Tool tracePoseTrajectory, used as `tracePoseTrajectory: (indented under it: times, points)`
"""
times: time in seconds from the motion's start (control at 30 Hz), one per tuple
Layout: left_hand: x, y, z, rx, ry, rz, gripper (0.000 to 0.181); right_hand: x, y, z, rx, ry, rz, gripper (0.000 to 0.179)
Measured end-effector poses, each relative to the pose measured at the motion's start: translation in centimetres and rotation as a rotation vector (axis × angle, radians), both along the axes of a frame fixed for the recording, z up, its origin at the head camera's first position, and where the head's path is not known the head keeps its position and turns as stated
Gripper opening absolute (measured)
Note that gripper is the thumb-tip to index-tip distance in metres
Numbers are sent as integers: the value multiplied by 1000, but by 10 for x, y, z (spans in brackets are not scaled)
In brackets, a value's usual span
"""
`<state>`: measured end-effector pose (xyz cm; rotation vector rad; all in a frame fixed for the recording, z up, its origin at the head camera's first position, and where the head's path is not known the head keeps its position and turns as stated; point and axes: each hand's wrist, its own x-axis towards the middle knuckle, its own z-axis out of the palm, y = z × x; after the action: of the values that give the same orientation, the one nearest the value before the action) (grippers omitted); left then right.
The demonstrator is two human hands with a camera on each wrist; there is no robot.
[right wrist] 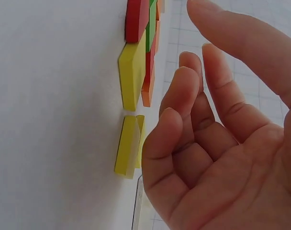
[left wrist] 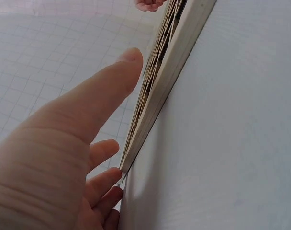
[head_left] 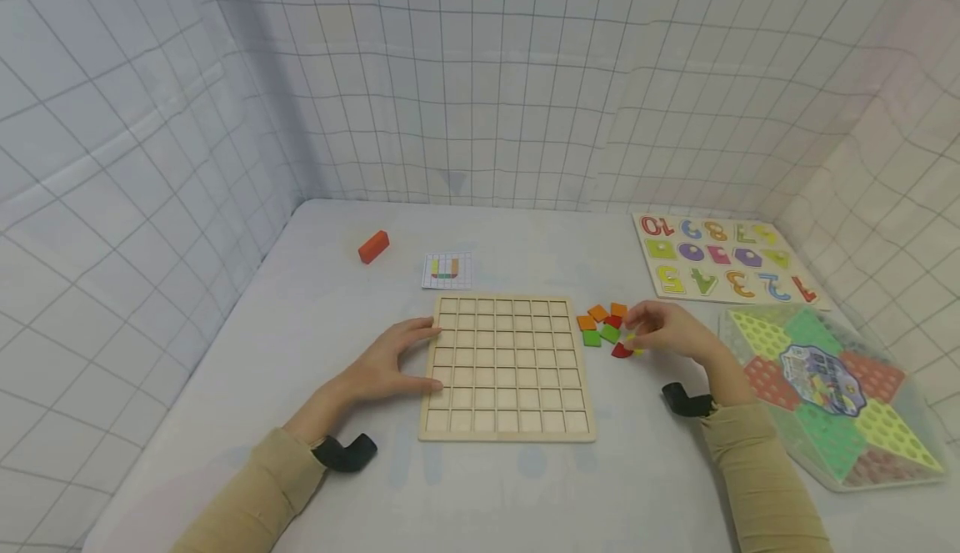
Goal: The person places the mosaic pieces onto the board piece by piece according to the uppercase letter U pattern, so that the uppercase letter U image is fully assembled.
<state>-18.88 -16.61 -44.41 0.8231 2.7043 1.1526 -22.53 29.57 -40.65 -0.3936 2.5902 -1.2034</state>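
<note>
A wooden grid board [head_left: 506, 369] of square cells, all bare, lies on the table between the hands. My left hand [head_left: 386, 361] is at its left edge, thumb and fingers spread, fingertips touching or almost touching the rim. To the right of the board is a loose cluster of small flat pieces: orange tiles [head_left: 597, 313], green tiles [head_left: 592, 339], red pieces [head_left: 622, 350] and yellow pieces [right wrist: 131, 76]. Over the cluster's right side hovers my right hand [head_left: 671, 328]. In the right wrist view its fingers are loosely bent, with nothing between thumb and fingers.
Behind the board lies a small card [head_left: 447, 271] printed with a coloured U shape on a grid. A red block [head_left: 373, 247] sits further left. At the right are a number puzzle board [head_left: 723, 257] and a clear-lidded hexagonal box [head_left: 832, 399]. Grid-patterned cloth walls surround the table.
</note>
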Motion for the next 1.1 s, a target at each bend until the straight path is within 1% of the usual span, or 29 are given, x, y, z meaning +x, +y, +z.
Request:
tracePoseTrajectory:
  times: [0.23, 0.53, 0.77, 1.1]
  points:
    - [0, -1, 0, 0, 13, -10, 81, 0, 2, -3, 21, -20, 18, 35]
    - [-1, -1, -3, -4, 24, -9, 80, -1, 7, -7, 87, -30, -11, 34]
    - [-1, -1, -3, -10, 31, -10, 77, -1, 8, -8, 84, -64, -26, 35]
    - [-1, -1, -3, -1, 48, -16, 74, -3, 8, -9, 97, -84, -43, 37]
